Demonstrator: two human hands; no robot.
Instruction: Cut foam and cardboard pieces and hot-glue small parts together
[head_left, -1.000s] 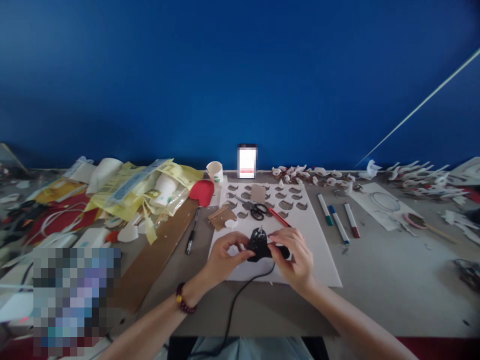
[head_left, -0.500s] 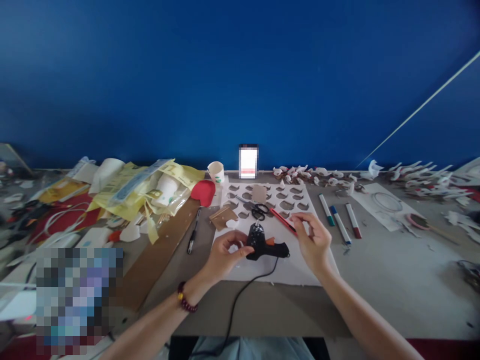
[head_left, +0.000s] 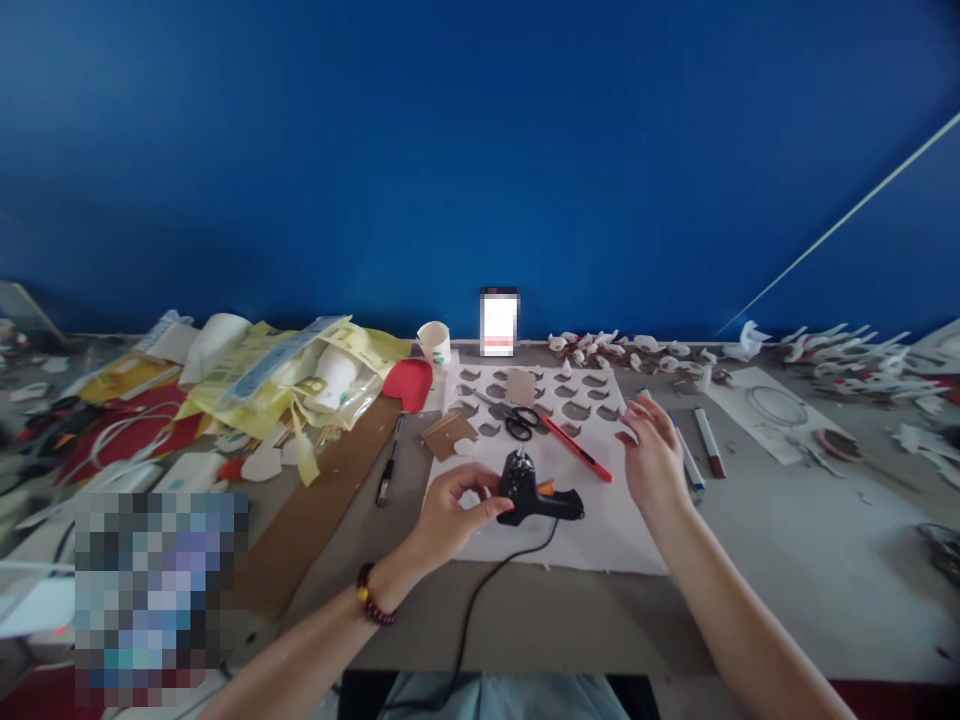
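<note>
My left hand (head_left: 459,508) grips the rear of a black hot glue gun (head_left: 525,492) with an orange trigger. Its nozzle points away from me, its handle lies to the right, and a black cord runs down toward my lap. Over the right edge of the white sheet (head_left: 540,550), my right hand (head_left: 656,455) is raised, fingers loosely curled and apart, with nothing visible in it. A red utility knife (head_left: 577,448) lies left of that hand. Black-handled scissors (head_left: 520,424) rest beyond the nozzle. Dark leaf-like shapes (head_left: 576,411) are spread over the sheet's far part.
Beside my right hand lie a blue marker (head_left: 688,452) and a red marker (head_left: 709,442). A black pen (head_left: 388,462), brown cardboard (head_left: 319,510), a paper cup (head_left: 433,342) and yellow packaging (head_left: 255,385) are on the left. White cut-out pieces (head_left: 615,347) line the back.
My right hand has moved right, away from the red knife and toward the markers, its fingers loosening. My left hand keeps the glue gun in nearly the same place.
</note>
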